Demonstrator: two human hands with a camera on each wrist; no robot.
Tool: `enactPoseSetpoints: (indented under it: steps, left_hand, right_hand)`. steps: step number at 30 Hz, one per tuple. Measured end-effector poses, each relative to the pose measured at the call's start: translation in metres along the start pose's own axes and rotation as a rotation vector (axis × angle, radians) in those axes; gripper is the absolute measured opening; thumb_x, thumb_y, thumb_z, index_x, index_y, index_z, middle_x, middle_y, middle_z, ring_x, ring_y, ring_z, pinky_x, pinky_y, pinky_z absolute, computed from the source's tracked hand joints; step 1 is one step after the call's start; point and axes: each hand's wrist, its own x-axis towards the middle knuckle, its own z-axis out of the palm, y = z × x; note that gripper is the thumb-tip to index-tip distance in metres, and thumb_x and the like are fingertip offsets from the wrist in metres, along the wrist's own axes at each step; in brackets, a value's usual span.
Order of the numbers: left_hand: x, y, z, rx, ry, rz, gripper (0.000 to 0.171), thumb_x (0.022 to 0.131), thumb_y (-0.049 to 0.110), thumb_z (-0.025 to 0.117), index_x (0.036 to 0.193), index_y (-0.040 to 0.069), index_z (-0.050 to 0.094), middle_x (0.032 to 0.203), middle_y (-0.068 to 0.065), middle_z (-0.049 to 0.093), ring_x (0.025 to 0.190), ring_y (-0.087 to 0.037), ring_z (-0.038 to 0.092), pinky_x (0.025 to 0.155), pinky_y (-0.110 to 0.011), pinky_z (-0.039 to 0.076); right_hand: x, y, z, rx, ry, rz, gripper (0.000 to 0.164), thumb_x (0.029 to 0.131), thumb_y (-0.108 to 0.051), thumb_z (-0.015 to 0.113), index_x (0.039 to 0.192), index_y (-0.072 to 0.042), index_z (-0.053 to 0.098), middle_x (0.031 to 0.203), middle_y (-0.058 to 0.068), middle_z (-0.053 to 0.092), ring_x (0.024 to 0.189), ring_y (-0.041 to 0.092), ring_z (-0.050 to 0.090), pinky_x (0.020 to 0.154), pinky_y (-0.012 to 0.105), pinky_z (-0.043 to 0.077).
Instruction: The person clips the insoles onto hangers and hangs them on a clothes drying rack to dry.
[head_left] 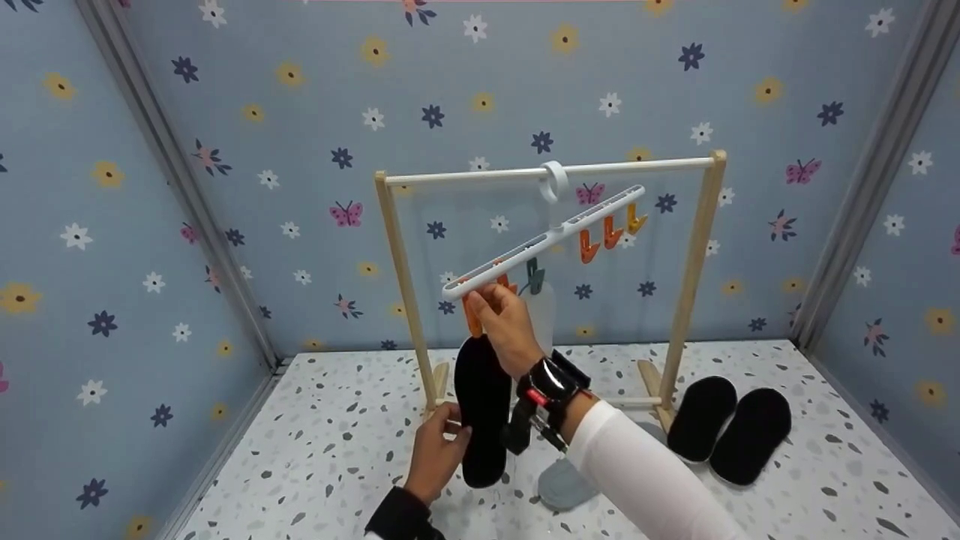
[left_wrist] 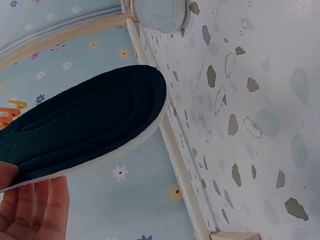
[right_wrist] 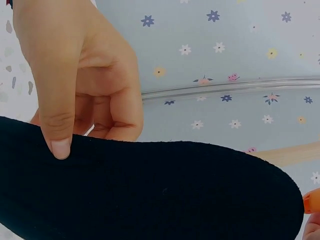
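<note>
A black shoe insole hangs upright below the left end of a white clip hanger. My left hand pinches the insole's edge; in the left wrist view its pale underside shows below the dark ribbed top. My right hand pinches an orange clothespin at the hanger's left end. In the right wrist view the clip touches the insole's tip. Whether its jaws grip the insole I cannot tell. Beside that hand hangs a dark green clothespin with a whitish piece under it.
The hanger's hook sits on the white bar of a wooden rack. Two orange clips and a yellow clip hang at the right. Two black insoles lie on the speckled table at right; a grey-blue slipper-like item lies near my right forearm.
</note>
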Motion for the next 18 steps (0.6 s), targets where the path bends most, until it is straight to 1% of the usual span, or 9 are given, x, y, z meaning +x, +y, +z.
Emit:
enactPoseSetpoints:
  steps: [5,12,15,18]
  left_hand:
    - [-0.001,0.002,-0.001,0.000,0.001,0.009,0.013,0.084,-0.008,0.056,0.095,-0.001,0.057,0.092,-0.015,0.059,0.083,-0.028,0.060,0.061,-0.025,0.051]
    - [0.000,0.000,-0.001,-0.002,0.000,0.004,0.014,0.085,-0.009,0.056,0.097,-0.002,0.058,0.092,-0.016,0.059,0.084,-0.028,0.061,0.060,-0.025,0.051]
    - [0.002,-0.007,0.000,-0.025,-0.005,0.003,0.015,0.085,-0.008,0.056,0.098,-0.002,0.058,0.093,-0.015,0.059,0.084,-0.028,0.061,0.059,-0.026,0.052]
    - [0.006,-0.023,0.002,-0.043,-0.008,-0.009,0.016,0.086,-0.006,0.056,0.100,0.000,0.059,0.094,-0.014,0.060,0.084,-0.026,0.060,0.061,-0.027,0.052]
  right_hand:
    - [0.000,0.000,0.000,0.003,0.011,0.015,0.023,0.096,-0.012,0.054,0.109,0.007,0.059,0.099,0.010,0.061,0.088,0.014,0.054,0.080,0.026,0.046]
    - [0.001,0.000,0.003,0.039,0.009,0.000,0.023,0.096,-0.010,0.053,0.109,0.008,0.058,0.099,0.009,0.061,0.089,0.014,0.054,0.080,0.026,0.046]
    - [0.001,0.000,0.002,0.035,0.014,0.009,0.023,0.096,-0.011,0.053,0.110,0.008,0.058,0.100,0.009,0.061,0.089,0.014,0.054,0.080,0.025,0.046]
    - [0.001,0.000,0.002,0.028,0.015,0.010,0.025,0.096,-0.011,0.053,0.111,0.008,0.058,0.101,0.011,0.062,0.089,0.014,0.055,0.080,0.025,0.046]
